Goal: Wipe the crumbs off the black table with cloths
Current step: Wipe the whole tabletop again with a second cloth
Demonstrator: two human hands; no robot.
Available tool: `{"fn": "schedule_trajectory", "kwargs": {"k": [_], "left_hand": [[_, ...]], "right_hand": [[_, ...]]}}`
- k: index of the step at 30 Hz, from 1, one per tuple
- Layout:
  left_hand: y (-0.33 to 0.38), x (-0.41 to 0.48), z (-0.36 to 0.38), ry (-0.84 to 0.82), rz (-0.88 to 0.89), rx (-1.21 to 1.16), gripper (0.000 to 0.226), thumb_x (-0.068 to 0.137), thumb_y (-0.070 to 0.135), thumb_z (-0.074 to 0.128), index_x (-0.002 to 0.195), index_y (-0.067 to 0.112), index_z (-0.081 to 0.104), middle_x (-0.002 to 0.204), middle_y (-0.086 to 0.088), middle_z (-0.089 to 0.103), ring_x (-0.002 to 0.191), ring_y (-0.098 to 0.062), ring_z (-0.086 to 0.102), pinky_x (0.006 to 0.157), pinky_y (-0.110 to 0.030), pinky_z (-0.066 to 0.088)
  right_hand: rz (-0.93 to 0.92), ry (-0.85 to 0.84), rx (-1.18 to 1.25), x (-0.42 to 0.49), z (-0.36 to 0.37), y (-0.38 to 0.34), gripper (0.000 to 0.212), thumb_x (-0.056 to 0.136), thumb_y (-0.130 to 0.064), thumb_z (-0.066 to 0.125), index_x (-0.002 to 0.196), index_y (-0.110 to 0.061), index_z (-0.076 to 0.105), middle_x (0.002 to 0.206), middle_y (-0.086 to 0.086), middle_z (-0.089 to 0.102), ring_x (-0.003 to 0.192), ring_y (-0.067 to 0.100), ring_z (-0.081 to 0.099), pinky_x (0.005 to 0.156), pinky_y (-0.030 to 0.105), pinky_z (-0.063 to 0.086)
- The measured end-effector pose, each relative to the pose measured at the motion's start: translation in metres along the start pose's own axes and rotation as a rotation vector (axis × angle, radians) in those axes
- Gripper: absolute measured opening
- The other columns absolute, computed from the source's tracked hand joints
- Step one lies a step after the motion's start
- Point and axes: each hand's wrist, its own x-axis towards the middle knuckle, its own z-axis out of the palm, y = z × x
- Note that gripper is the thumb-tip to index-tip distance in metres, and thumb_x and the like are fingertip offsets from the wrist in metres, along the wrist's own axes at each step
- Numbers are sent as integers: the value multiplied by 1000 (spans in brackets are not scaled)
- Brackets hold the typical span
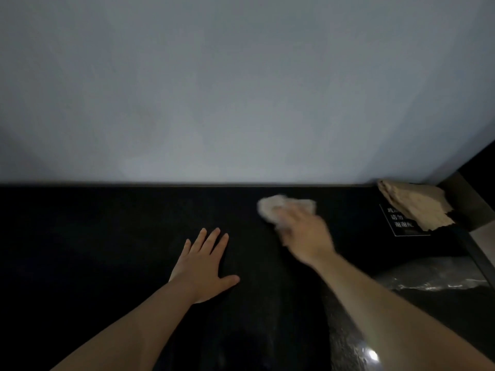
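Crumpled cloth point(285, 207) lies long axis left-right on the black desk point(101, 236), beyond and right of the left hand point(203, 266), whose fingers point(213, 239) press flat, spread. The right hand point(305, 236) rests on it; its fingers are blurred, grip unclear.

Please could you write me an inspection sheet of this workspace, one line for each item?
Surface: black table, dark; no crumbs can be made out in this light.
Job's things: crumpled cloth near the back edge; folded cloth in the far right corner.
Clutter: black sign with white characters, partly covered by the folded cloth.
Hands: left hand flat on the table, fingers spread; right hand on the crumpled cloth, blurred, grip unclear.
Cables: nothing seen.
Surroundings: pale wall behind the table; shiny plastic sheet at the right.
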Motion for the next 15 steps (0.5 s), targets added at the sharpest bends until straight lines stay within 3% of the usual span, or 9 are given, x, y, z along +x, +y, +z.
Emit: {"fn": "schedule_trajectory", "kwargs": {"k": [2, 4, 6, 9, 11, 15], "left_hand": [[0, 0, 0, -5, -3, 5, 93, 87, 68, 39, 150, 24, -13, 158, 1, -20, 144, -24, -19, 118, -45, -3], [1, 0, 0, -6, -6, 10, 93, 87, 68, 39, 150, 24, -13, 157, 1, -21, 144, -24, -19, 118, -45, -3], [3, 1, -1, -5, -15, -1, 93, 87, 68, 40, 150, 25, -13, 158, 1, -20, 144, -24, -19, 118, -45, -3], [4, 2, -2, -10, -19, -9, 93, 87, 66, 42, 150, 25, -12, 158, 0, -19, 145, -24, -18, 117, -45, -2], [5, 0, -2, -9, -26, -14, 92, 88, 65, 43, 150, 24, -11, 158, 0, -19, 145, -24, -17, 117, -45, -2], [7, -5, 0, -7, -36, -15, 88, 91, 62, 40, 151, 23, -11, 158, 0, -18, 145, -24, -16, 118, -44, -1]], "right_hand": [[407, 56, 23, 6, -9, 40, 48, 94, -34, 40, 141, -25, 34, 149, 9, 32, 132, 32, 35, 99, 44, 40], [599, 83, 31, -2, -10, 29, 47, 94, -30, 45, 139, -25, 35, 146, 12, 31, 129, 36, 35, 97, 48, 40], [434, 109, -36, -18, 1, -14, 49, 90, -24, 46, 137, -31, 38, 146, 11, 33, 123, 37, 42, 92, 47, 41], [-109, 26, 34, -48, 12, -52, 52, 91, -23, 43, 141, -33, 36, 152, 2, 29, 134, 31, 34, 102, 46, 33], [-171, 12, -12, -43, 8, -25, 51, 93, -30, 35, 144, -33, 32, 154, 0, 27, 138, 27, 31, 104, 42, 33], [460, 60, 35, -29, -8, 38, 53, 95, -33, 42, 145, -28, 28, 154, 6, 25, 138, 29, 27, 106, 42, 29]]}}
